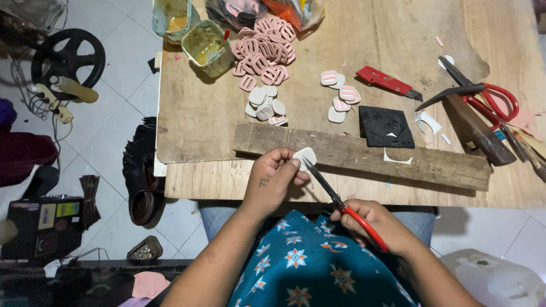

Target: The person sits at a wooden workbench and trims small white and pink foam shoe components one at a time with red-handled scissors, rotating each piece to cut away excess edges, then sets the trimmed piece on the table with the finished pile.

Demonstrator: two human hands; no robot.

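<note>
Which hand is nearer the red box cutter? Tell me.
Left. The left hand lies below-left of the red box cutter; the right hand, gripping scissors, sits farther down by the lap.

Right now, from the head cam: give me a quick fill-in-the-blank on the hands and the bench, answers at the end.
1. The left hand pinches a small ____ piece over the wooden plank.
2. The right hand works scissors whose handles are ____.
3. The red utility knife lies on the table to the ____ of the pink piece pile.
4. The black square pad lies just ____ the plank.

Answers: white; red; right; behind
</note>
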